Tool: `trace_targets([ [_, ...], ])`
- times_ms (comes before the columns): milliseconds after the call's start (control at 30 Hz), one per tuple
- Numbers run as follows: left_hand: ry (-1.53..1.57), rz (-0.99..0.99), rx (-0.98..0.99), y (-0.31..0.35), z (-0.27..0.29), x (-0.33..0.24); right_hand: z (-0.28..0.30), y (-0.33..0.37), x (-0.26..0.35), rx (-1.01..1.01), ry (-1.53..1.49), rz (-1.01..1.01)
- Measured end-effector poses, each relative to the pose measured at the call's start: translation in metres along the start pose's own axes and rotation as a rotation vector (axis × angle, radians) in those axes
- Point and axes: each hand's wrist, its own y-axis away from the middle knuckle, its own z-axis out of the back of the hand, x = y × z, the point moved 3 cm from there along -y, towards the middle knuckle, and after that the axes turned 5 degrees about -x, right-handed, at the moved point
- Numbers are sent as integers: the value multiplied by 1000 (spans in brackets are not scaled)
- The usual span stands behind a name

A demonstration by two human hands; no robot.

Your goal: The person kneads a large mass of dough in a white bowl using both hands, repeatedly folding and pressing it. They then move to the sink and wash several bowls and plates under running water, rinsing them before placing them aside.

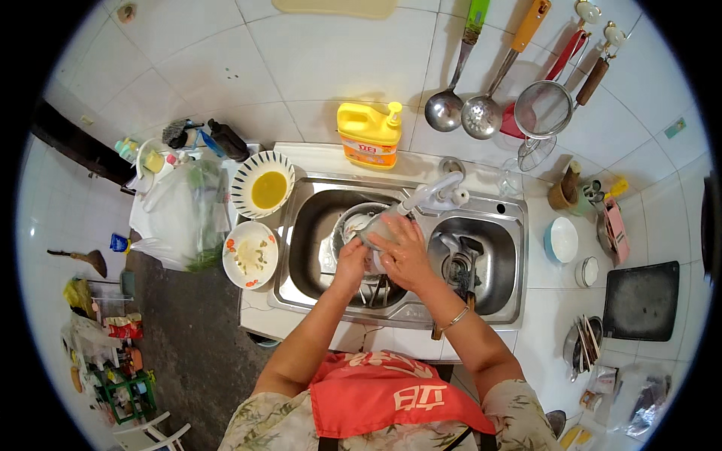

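Observation:
My left hand [350,264] and my right hand [407,254] are over the larger left basin of the steel sink [307,295]. Between them they hold a pale, see-through rounded vessel [373,231], close under the white faucet [432,192]. The fingers of my left hand are wrapped on its near left side. My right hand lies over its right side with curled fingers. Its exact kind is partly hidden by my hands. Beneath, a metal bowl [340,225] with white dishes sits in the basin, and thin sticks, perhaps chopsticks [378,292], lie nearer me.
Left of the sink stand a striped bowl [239,197] with yellow liquid and a plate [235,259] with food scraps. A yellow detergent jug [368,139] stands behind. The right basin [492,293] holds utensils. A ladle [444,111], skimmer [481,118] and strainer [543,109] hang above.

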Motion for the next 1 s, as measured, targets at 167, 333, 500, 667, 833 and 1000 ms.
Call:
trace_targets([
  [167, -31, -16, -87, 1, -9, -6, -20, -2, -58, 24, -210, -240],
  [333, -47, -40, -25, -3, 7, -3, -6, -11, 2, 39, -27, 12],
  [500, 71, -21, -50, -1, 18, 0, -32, -2, -54, 53, -900, -690],
  [667, 634, 32, -10, -1, 0, -10, -53, 33, -49, -154, -1846, -1156],
  [833, 906, 262, 52, -7, -15, 15, -40, 14, -30, -498, -1665, -1224],
  [1000, 477, 284, 225, -10, 10, 14, -32, 9, -73, -314, -1353, -1207],
])
